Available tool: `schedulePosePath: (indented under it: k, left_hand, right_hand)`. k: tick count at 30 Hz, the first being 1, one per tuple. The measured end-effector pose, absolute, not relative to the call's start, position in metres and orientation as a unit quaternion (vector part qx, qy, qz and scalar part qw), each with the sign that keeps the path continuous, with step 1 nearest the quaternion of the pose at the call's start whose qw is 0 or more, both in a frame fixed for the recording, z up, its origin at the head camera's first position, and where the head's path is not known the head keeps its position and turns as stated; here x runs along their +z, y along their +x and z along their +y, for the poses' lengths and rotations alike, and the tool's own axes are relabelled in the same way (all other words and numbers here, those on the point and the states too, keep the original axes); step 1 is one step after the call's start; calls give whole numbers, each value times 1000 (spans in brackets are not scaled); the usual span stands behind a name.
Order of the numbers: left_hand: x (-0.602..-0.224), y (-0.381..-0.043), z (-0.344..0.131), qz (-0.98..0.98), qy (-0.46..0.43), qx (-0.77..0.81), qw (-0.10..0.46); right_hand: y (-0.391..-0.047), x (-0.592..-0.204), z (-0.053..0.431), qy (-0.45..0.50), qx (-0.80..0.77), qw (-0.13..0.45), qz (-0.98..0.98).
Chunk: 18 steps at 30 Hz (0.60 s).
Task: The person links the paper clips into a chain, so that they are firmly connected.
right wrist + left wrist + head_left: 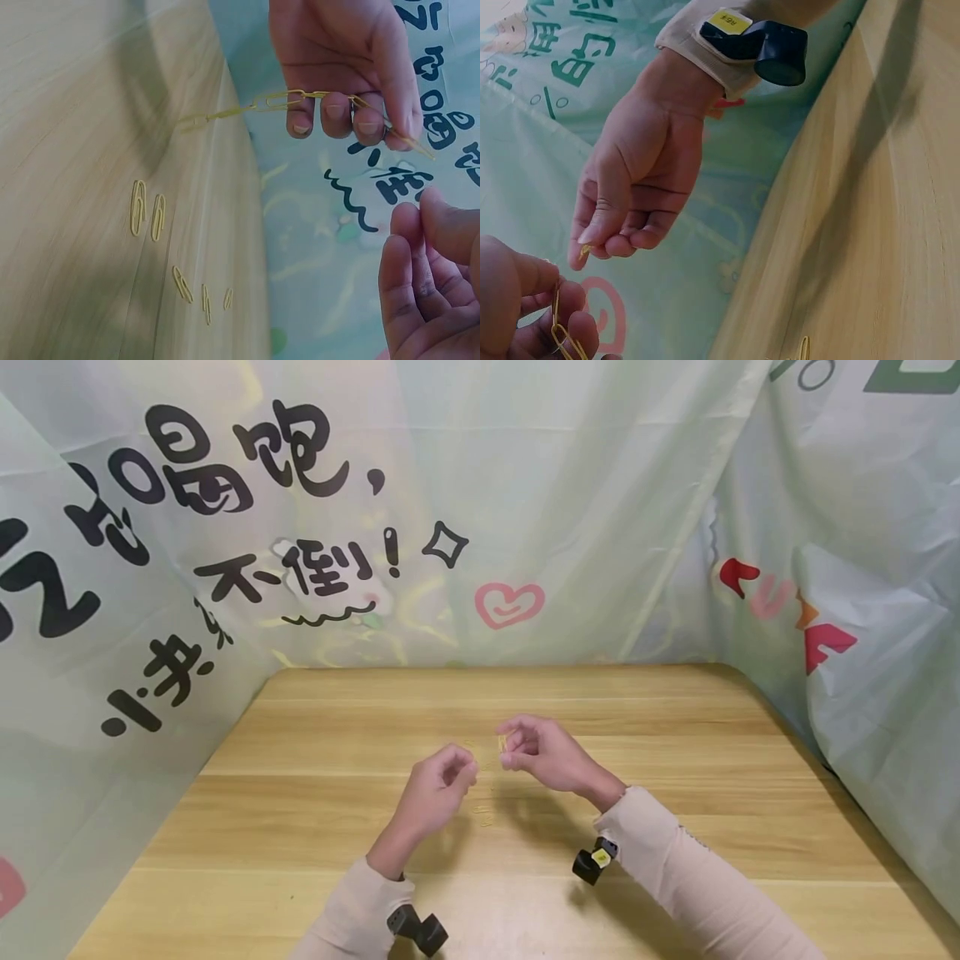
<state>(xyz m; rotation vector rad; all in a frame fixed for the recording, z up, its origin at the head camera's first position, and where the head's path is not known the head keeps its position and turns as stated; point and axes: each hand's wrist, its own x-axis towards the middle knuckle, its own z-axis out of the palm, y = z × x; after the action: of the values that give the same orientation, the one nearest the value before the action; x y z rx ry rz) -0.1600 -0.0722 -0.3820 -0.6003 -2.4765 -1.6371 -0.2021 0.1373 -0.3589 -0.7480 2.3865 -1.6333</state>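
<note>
My left hand [442, 787] pinches one end of a chain of linked gold paper clips [274, 100]. In the right wrist view, the chain passes along the fingers of that hand and hangs down over the table; one end clip juts past the thumb. Facing it, a short gap away, my right hand [551, 753] holds a gold paper clip [585, 250] between thumb and fingers. Much of that clip is hidden by the fingertips. The two hands are apart, raised above the table. Several loose paper clips [138, 208] lie on the wood beneath.
The wooden table [300, 827] is bounded by a printed cloth [585, 510] at the back and both sides. Black wrist cameras [417, 930] sit on both cuffs.
</note>
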Motion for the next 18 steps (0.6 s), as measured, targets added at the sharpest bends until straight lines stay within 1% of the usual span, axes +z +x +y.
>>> schedulePosePath:
  k: [7, 18]
  left_hand:
    - [-383, -160, -72, -829, -206, -516, 62]
    - [-385, -161, -71, -822, -218, -521, 70]
  right_hand:
    - [-199, -356, 135, -261, -551, 85, 788]
    - [-198, -357, 132, -277, -553, 98, 780]
